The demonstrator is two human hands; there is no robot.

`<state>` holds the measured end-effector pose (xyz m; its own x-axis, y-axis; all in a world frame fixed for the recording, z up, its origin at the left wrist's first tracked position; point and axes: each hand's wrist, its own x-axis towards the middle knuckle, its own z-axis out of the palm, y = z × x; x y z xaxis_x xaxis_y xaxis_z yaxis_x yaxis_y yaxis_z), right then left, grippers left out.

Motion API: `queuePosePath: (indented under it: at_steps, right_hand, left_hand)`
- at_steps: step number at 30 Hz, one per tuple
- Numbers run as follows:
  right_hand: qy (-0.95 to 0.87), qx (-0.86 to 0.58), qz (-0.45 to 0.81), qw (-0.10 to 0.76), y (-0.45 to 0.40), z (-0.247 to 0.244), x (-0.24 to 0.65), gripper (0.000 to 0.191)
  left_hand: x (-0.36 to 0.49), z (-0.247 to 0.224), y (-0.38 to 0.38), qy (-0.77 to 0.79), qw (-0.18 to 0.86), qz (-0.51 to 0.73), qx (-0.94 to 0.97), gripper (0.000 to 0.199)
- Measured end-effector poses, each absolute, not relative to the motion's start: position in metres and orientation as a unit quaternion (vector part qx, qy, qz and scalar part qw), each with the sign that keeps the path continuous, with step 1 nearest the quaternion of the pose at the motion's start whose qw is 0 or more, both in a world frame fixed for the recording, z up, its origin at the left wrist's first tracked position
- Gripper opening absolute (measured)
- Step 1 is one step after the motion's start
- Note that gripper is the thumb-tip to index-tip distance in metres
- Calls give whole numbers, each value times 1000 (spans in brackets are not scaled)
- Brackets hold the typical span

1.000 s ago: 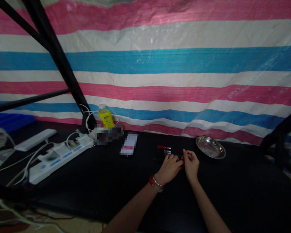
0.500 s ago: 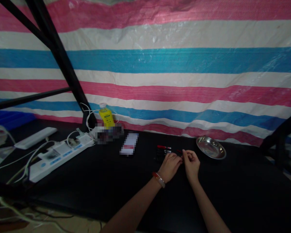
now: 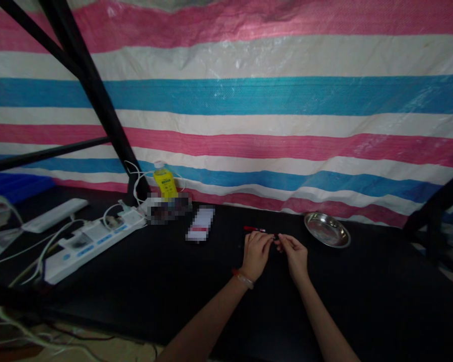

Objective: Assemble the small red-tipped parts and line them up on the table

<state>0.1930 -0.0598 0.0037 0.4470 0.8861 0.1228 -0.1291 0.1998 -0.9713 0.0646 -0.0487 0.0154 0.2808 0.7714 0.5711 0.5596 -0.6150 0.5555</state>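
Just below the middle of the frame, the left hand (image 3: 254, 254) and right hand (image 3: 295, 254) meet fingertip to fingertip over the dark surface (image 3: 362, 291), both pinched on a small dark part (image 3: 275, 238), too small to identify. A red pen (image 3: 253, 229) lies just above them. Best to keep both wrists resting on the surface, grip lightly and work slowly, so the part does not slip.

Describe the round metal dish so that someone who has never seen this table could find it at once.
Start at the black table in front of the pink, white and blue striped tarp. Near its back edge, just right of the person's right hand, lies the shallow metal dish. It is the only shiny, round thing there; the yellow bottle and white power strip stand far to the left.
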Motion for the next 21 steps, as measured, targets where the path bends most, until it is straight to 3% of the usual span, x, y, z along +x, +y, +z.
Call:
queuePosePath:
  at_steps: [13, 21]
  right_hand:
    - [-351, -508, 397, 679, -58, 2, 192, 39]
    - [-332, -447, 481, 678, -55, -2, 191, 38]
  left_hand:
    - [62, 18, -47, 401, 142, 428, 797, 15]
    - [62, 18, -47, 409, 160, 442, 782, 10]
